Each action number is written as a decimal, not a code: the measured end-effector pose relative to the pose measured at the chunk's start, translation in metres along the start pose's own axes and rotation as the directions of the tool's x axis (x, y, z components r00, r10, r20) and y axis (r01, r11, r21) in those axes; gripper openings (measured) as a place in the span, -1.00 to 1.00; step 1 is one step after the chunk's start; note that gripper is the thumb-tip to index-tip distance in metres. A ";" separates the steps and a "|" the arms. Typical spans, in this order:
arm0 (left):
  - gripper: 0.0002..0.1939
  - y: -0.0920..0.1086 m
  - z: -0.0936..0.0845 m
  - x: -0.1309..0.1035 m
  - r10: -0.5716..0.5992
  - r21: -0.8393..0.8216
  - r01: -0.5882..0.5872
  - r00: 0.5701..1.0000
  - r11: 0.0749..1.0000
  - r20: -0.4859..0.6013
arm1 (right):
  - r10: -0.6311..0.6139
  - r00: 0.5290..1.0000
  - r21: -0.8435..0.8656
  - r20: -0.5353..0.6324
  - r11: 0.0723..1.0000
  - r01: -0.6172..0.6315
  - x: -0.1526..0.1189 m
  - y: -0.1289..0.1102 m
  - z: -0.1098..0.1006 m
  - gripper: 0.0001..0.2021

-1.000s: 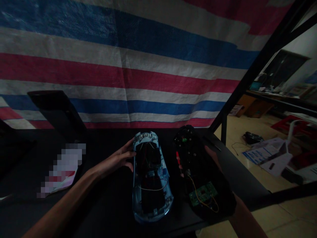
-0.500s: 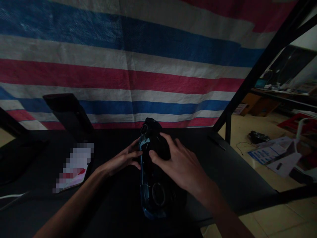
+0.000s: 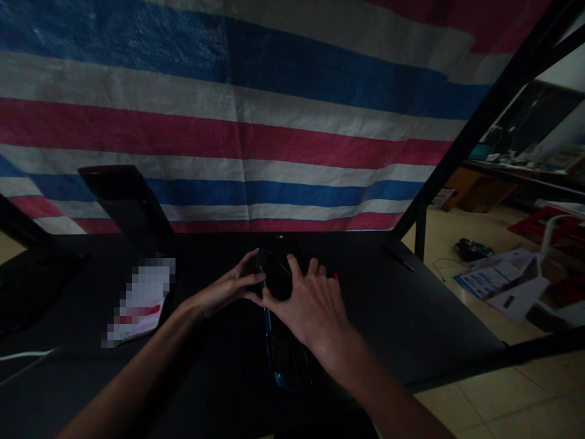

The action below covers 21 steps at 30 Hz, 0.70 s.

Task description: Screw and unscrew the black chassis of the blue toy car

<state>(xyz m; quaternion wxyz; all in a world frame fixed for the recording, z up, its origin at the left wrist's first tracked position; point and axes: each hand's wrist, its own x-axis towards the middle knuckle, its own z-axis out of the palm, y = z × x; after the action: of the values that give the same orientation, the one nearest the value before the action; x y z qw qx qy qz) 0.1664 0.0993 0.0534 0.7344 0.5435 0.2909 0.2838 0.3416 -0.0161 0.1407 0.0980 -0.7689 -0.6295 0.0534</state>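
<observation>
A dark, long object with a blue edge [image 3: 280, 360], perhaps a toy car, lies lengthwise on the black table [image 3: 402, 329]. My left hand [image 3: 228, 288] touches its left side near the far end, fingers and thumb against the edge. Over its top rests my right hand [image 3: 311, 305], fingers spread across the dark surface and thumb at the left edge. The part under my right palm is hidden, and the dim light hides much detail.
A pixelated phone-like item [image 3: 146, 305] and a dark upright stand [image 3: 130, 204] are at left. A thin pen-like tool [image 3: 400, 259] lies at right. Behind hangs a striped sheet [image 3: 274, 143]; a black frame post [image 3: 457, 152] slants at right.
The dark object has tipped over, so its blue edge now shows as a narrow line and its round parts are hardly visible. My right hand has moved left over it.
</observation>
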 end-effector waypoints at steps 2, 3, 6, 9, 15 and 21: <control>-0.15 -0.001 -0.001 0.001 -0.006 -0.002 0.006 1.000 1.000 -0.010 | 0.002 1.000 -0.020 0.000 1.000 -0.002 0.000 -0.001 0.002 -0.13; -0.13 -0.002 -0.002 0.001 -0.008 -0.005 0.008 1.000 1.000 -0.014 | 0.006 1.000 -0.030 0.006 1.000 -0.005 0.000 -0.002 0.003 -0.12; -0.07 -0.005 -0.005 0.004 -0.014 -0.021 0.014 1.000 1.000 -0.009 | 0.018 1.000 -0.051 0.019 0.999 -0.017 0.000 -0.004 0.004 -0.11; -0.07 -0.007 -0.006 0.006 -0.030 -0.037 0.030 0.999 0.999 0.012 | 0.013 1.000 -0.059 0.019 0.998 -0.012 0.000 -0.006 0.007 -0.10; -0.15 -0.009 -0.004 0.005 -0.012 -0.023 0.012 1.000 1.000 -0.010 | -0.007 1.000 -0.086 0.024 0.996 0.009 -0.002 -0.007 0.005 -0.05; -0.18 -0.008 -0.001 0.006 0.006 -0.019 -0.006 1.000 1.000 0.010 | -0.111 0.994 0.008 0.006 0.994 0.111 0.001 0.035 0.001 -0.46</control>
<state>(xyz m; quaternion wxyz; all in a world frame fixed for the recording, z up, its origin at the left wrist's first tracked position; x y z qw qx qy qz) 0.1701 0.1021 0.0447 0.7402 0.5388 0.2827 0.2862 0.3753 -0.0220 0.1320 0.1016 -0.7323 -0.6713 0.0529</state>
